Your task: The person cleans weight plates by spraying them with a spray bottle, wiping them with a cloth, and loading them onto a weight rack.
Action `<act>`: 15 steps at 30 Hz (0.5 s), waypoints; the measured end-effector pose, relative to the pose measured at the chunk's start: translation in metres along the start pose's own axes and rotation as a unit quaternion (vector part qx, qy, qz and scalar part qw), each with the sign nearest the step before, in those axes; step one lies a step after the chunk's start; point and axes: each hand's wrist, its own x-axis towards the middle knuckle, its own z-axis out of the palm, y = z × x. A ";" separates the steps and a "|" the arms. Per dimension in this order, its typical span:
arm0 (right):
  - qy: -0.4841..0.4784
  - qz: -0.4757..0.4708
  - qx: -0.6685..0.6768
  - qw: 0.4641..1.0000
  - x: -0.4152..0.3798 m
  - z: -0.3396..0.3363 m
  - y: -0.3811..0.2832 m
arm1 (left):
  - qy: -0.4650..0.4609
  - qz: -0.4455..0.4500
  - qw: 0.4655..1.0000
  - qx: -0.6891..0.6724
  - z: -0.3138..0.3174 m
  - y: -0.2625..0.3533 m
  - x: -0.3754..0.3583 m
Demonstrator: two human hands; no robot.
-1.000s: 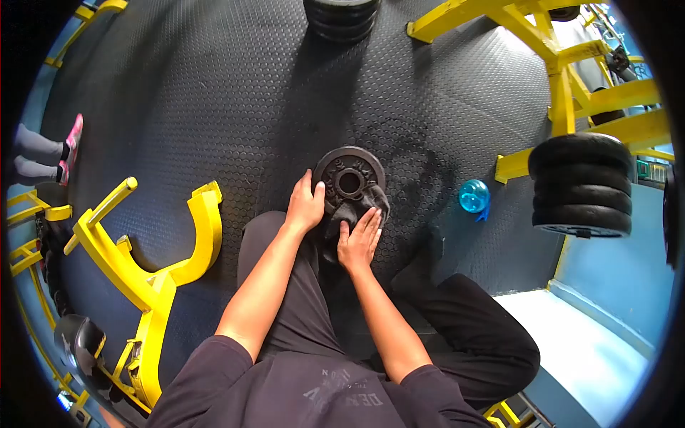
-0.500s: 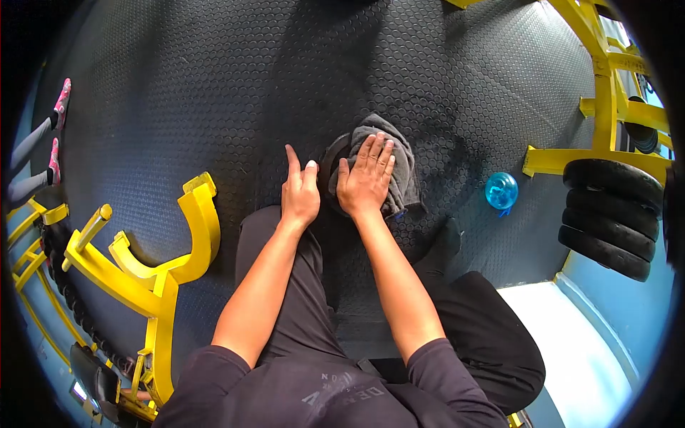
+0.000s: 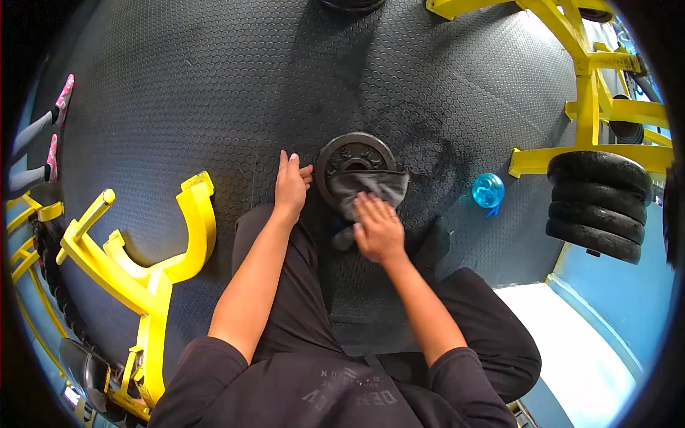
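A black weight plate (image 3: 357, 140) lies flat on the floor in front of me, its upper part bare. Over its lower part is a grey cloth (image 3: 367, 187), with a bunched end hanging toward me. My right hand (image 3: 379, 227) presses on the cloth near the plate's lower edge. Its fingers lie stretched out and flat, slightly blurred. To the left of the plate, my left hand (image 3: 291, 189) is held with its fingers apart, fingertips near the rim and nothing in it.
A blue transparent bottle (image 3: 488, 190) stands on the black rubber floor (image 3: 214, 107) to the right. Beyond it, several black plates (image 3: 599, 207) hang on a yellow rack (image 3: 586, 118). A yellow frame (image 3: 160, 274) is at left. Another person's pink shoes (image 3: 64, 100) show at far left.
My right hand has moved toward me and slightly right, drawing the cloth down and baring the plate's upper part. My left hand has shifted slightly, its fingers now pointing more toward the plate.
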 end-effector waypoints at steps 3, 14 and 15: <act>0.059 0.019 -0.052 0.997 -0.001 -0.002 0.020 | -0.001 0.013 1.000 0.010 0.000 -0.003 0.001; 0.024 -0.105 -0.037 0.993 0.081 0.047 -0.057 | 0.066 0.020 0.989 -0.134 -0.011 -0.012 0.018; 0.040 -0.129 -0.066 0.989 0.096 0.050 -0.054 | 0.105 0.065 0.979 -0.162 -0.013 -0.004 0.018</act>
